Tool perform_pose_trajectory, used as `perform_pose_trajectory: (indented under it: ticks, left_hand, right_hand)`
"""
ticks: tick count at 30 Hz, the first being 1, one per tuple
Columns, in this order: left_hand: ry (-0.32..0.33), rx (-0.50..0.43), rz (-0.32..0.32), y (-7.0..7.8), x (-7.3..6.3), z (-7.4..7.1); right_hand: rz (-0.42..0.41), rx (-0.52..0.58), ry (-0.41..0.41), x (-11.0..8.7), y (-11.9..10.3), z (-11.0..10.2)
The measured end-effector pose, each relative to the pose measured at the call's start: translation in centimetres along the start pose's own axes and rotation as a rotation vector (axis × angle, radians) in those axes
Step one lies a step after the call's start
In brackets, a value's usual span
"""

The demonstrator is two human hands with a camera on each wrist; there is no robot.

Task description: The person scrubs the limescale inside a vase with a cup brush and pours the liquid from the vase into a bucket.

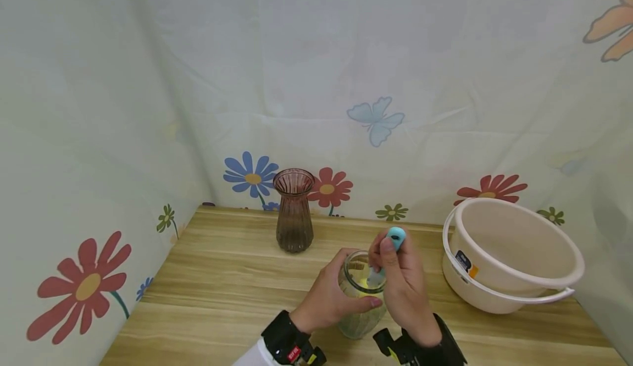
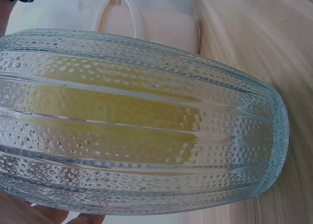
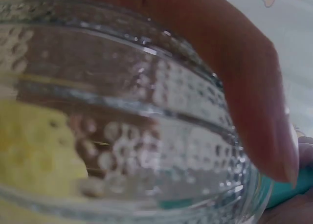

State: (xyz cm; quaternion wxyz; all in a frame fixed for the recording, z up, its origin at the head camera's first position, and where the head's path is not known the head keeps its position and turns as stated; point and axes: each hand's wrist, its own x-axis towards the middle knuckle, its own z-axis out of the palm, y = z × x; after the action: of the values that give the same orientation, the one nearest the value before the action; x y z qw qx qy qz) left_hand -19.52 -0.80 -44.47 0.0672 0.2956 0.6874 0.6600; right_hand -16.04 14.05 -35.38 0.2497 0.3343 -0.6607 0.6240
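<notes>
Slantwise — turquoise handle (image 1: 397,236) up, yellow end (image 2: 112,114) down in jar (image 1: 360,322).

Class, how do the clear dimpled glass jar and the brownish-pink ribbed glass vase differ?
The clear dimpled glass jar is gripped by the left hand; the brownish-pink ribbed glass vase stands untouched. The jar bulges at its sides; the vase narrows beneath a flared rim. Both have round mouths.

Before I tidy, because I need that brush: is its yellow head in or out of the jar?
In: both wrist views show the yellow head through the wall of the glass jar.
</notes>
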Motion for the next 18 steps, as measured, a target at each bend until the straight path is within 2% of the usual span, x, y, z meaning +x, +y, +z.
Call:
perform_pose_trajectory:
  ticks: [6,11,18]
  left_hand:
    - [-0.005,0.006,0.013,-0.24,-0.02,-0.07]
    - [0.011,0.068,0.010,-0.12,-0.07,-0.12]
    - [0.021,0.105,0.005,0.08,-0.05,-0.12]
  right_hand:
    - [0.112,-0.050,-0.037,0.08,0.12,0.04]
    - [0.214,-0.070,-0.087,0.06,0.32,-0.03]
    - [0.272,-0.048,-0.123,-0.07,0.73,0.06]
